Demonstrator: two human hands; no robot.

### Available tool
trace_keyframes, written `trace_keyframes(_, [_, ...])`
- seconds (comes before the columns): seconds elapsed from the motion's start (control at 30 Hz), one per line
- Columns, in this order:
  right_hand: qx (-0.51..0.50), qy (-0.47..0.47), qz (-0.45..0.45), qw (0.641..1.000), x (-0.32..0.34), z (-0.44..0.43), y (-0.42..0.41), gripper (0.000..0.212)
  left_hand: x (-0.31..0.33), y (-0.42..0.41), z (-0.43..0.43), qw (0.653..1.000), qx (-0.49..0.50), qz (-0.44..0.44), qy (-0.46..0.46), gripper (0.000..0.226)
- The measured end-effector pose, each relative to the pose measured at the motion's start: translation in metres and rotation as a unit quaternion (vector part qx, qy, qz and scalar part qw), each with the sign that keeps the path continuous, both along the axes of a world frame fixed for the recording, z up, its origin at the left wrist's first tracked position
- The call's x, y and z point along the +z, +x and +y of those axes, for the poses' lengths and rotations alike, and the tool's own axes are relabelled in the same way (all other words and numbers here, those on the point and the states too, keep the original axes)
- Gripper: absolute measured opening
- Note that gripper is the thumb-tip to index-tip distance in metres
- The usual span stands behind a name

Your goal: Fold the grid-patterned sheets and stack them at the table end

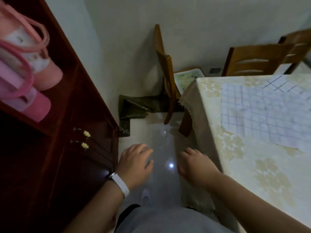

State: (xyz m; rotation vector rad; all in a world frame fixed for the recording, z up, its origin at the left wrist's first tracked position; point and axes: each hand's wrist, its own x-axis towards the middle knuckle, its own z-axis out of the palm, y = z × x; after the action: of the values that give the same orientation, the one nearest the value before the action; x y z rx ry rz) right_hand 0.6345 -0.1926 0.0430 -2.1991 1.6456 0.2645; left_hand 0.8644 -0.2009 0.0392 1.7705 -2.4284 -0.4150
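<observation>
White grid-patterned sheets lie spread and overlapping on the table, which has a pale floral cloth and fills the right side. Another sheet with wider dark lines lies partly over them toward the far edge. My left hand, with a white band on the wrist, hovers over the floor with loosely bent fingers and holds nothing. My right hand hangs just left of the table's edge, fingers relaxed and empty. Neither hand touches a sheet.
A dark red wooden cabinet with pink bags on its shelf stands at the left. Wooden chairs stand at the table's far corner and along its far side. Glossy floor runs between cabinet and table.
</observation>
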Motion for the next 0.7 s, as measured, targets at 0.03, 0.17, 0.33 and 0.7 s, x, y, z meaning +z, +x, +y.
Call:
trace_keyframes(0.03, [-0.014, -0.003, 0.002, 1.0, 0.003, -0.006, 0.006, 0.042, 0.0, 0.007, -0.016, 1.0, -0.01, 0.007, 0.0, 0.043])
trace_keyframes(0.17, [-0.085, -0.016, 0.011, 0.996, 0.011, -0.023, 0.02, 0.043, -0.006, 0.019, -0.069, 0.997, -0.072, 0.01, 0.025, 0.042])
trace_keyframes(0.33, [-0.177, -0.012, 0.029, 0.984, 0.012, -0.025, 0.012, 0.038, -0.005, 0.005, -0.108, 0.988, -0.149, 0.025, 0.031, 0.043])
trace_keyframes(0.7, [-0.332, -0.013, 0.018, 0.943, -0.01, -0.036, -0.04, 0.039, -0.015, -0.067, -0.173, 0.958, -0.281, 0.006, 0.056, 0.044])
